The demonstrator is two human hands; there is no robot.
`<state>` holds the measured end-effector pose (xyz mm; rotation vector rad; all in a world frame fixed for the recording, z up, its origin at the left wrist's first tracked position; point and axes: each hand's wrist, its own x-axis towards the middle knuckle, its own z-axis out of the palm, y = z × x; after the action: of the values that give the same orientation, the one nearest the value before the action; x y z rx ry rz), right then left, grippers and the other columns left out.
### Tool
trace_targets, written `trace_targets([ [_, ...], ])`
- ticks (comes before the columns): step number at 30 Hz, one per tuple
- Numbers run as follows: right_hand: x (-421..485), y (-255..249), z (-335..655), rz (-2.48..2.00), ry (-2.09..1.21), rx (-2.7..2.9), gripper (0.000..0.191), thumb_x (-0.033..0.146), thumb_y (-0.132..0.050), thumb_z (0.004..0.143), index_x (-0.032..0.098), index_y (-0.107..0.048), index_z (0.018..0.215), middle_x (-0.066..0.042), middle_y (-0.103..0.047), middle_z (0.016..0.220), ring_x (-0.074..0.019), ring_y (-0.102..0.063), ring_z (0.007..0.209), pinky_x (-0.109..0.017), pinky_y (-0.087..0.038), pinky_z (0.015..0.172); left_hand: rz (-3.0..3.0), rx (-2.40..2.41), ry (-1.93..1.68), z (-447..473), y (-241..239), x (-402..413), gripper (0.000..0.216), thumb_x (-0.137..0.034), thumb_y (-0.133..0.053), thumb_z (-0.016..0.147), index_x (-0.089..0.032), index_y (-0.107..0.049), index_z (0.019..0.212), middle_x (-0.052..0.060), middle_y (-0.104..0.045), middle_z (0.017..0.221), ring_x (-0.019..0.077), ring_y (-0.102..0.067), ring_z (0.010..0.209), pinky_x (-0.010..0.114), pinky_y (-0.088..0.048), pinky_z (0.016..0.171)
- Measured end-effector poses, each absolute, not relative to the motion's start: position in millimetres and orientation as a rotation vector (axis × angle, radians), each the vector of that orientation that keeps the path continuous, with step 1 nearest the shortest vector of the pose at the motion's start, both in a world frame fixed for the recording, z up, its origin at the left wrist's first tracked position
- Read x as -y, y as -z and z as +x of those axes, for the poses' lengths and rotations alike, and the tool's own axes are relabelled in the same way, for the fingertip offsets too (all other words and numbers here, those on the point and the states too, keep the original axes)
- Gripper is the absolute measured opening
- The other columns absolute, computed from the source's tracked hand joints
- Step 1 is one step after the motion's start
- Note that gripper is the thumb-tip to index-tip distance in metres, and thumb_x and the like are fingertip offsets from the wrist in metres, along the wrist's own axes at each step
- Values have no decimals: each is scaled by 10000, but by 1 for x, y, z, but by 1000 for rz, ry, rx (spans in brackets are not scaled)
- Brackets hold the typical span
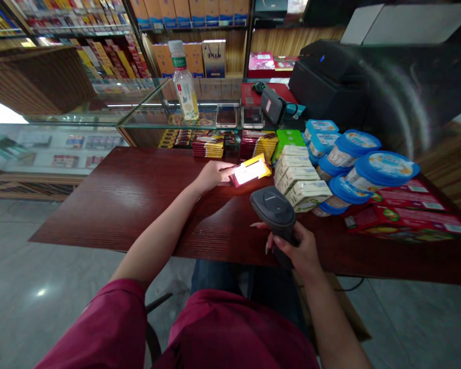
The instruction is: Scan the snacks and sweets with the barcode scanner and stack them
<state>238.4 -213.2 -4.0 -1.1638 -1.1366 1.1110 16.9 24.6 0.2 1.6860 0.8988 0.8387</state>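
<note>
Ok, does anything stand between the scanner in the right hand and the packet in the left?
Nothing visible does: only tabletop shows between the scanner in the right hand and the lit packet in the left hand. The cream boxes stand to the packet's right, outside that gap.

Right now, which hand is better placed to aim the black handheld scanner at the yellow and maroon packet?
Probably the right hand: it already grips the scanner, while the left hand holds the packet.
</note>
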Motion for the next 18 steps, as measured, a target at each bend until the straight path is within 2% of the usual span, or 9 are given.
trace_targets([
  [4,213,6,239,-1169,-1111,1161,422,548,-859,815,197,-753,1023,-67,-791,772,-244,-718,642,-364,-604,643,1655,-878,-853,18,1,-25,594,-615,-837,821,-143,-832,1183,124,-837,1121,303,-792,989,441,-639,903],
  [7,212,8,242,-1174,-1103,1184,427,571,-848,815,197,-759,1000,-91,-817,839,-230,-702,598,-361,-605,611,1749,-919,-982,15,-3,-30,503,-562,-816,868,-158,-837,1166,118,-830,1174,301,-781,1090,440,-607,1013],
  [12,213,5,242,-1202,-1105,1163,392,529,-865,814,192,-794,999,-66,-793,766,-205,-682,583,-331,-601,614,2043,-1160,-1386,-10,-15,-40,316,-357,-633,1034,-223,-799,1267,69,-796,1301,250,-730,1244,385,-541,1136],
  [15,215,3,241,-1202,-1127,1156,380,519,-854,828,189,-797,1008,-64,-784,755,-211,-693,603,-330,-602,623,2312,-1273,-1380,-34,-14,-49,338,-257,-539,1062,-252,-771,1308,65,-734,1424,218,-675,1343,364,-513,1178],
  [18,215,4,242,-1211,-1119,1187,376,520,-828,854,187,-789,1023,-68,-779,749,-224,-703,614,-337,-605,613,2488,-1350,-1272,-53,-6,-63,390,-194,-486,1054,-213,-746,1344,113,-692,1477,223,-635,1397,388,-504,1195],
])
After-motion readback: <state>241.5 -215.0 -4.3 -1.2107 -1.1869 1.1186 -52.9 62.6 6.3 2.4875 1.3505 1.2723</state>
